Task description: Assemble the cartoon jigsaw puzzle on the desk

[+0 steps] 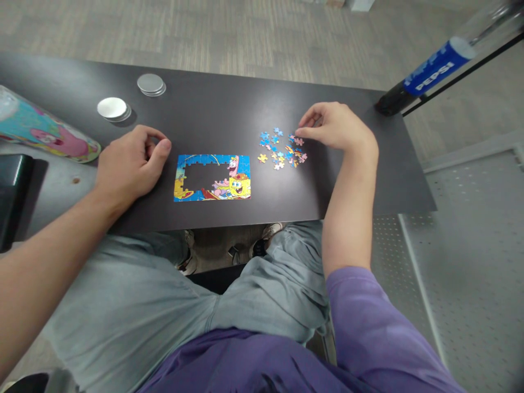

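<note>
A partly assembled cartoon jigsaw puzzle (239, 177) lies flat on the dark table. Its border is joined around a bare middle, with some pink pieces filling the lower right of the gap. To its right is a loose cluster of puzzle pieces (275, 140), blue, yellow and pink. My right hand (333, 126) hovers at the cluster's right edge, thumb and bent fingers slightly apart, with no piece visible between them. Left of the puzzle, my left hand (131, 158) rests on the table, fingers curled and thumb close to the index finger, holding nothing visible.
Two small stacks of round white discs (112, 108) (150, 84) sit at the back left. A cartoon-printed cylinder (53, 131) lies at the left, near a black object (14, 191). A Pepsi bottle (429, 73) stands at the table's (352, 196) far right corner.
</note>
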Tool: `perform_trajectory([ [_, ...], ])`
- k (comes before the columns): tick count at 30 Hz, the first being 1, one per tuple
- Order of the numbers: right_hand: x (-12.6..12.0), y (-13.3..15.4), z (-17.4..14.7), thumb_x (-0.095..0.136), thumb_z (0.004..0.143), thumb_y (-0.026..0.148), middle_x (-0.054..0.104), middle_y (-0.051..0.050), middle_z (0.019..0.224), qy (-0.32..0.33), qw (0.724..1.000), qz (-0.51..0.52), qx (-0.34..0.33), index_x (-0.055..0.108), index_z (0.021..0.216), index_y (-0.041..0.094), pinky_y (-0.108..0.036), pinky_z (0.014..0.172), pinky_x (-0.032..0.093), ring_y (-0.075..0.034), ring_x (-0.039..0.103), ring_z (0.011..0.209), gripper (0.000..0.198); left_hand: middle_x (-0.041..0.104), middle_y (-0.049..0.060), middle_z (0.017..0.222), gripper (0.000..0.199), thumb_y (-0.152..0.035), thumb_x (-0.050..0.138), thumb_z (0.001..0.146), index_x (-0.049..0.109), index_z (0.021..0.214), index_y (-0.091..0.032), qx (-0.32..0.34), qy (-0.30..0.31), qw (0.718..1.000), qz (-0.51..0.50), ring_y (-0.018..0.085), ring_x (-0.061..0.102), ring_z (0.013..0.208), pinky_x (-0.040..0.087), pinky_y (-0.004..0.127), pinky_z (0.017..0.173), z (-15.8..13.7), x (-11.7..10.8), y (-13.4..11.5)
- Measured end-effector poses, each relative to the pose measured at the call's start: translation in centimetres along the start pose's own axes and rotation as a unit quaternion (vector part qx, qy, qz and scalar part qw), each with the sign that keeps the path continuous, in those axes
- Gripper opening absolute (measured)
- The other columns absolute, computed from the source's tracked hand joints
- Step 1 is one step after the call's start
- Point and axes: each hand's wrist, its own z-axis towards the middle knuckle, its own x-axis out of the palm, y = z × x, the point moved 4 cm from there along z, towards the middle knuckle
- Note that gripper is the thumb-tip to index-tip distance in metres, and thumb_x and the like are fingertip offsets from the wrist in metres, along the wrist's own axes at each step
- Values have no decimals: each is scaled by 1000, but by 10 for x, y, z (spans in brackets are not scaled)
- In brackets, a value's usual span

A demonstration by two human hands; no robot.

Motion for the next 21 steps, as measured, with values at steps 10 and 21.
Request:
perform_trajectory([
  [10,0,-1,-4,115,88,42,90,-10,93,105,992,-24,73,89,94,25,-52,110,69,-38,87,108,31,82,14,113,74,-62,40,107,84,148,-19,-9,6,1000,10,37,79,106,50,44,88,-2,-2,-7],
  [21,21,40,-3,115,85,59,91,-6,100,64,981,174,-58,77,94,34,-55,99,71,-34,83,103,47,85,11,112,60,-61,48,114,83,143,-22,16,0,1000,-19,32,78,105,47,39,86,0,1,2],
])
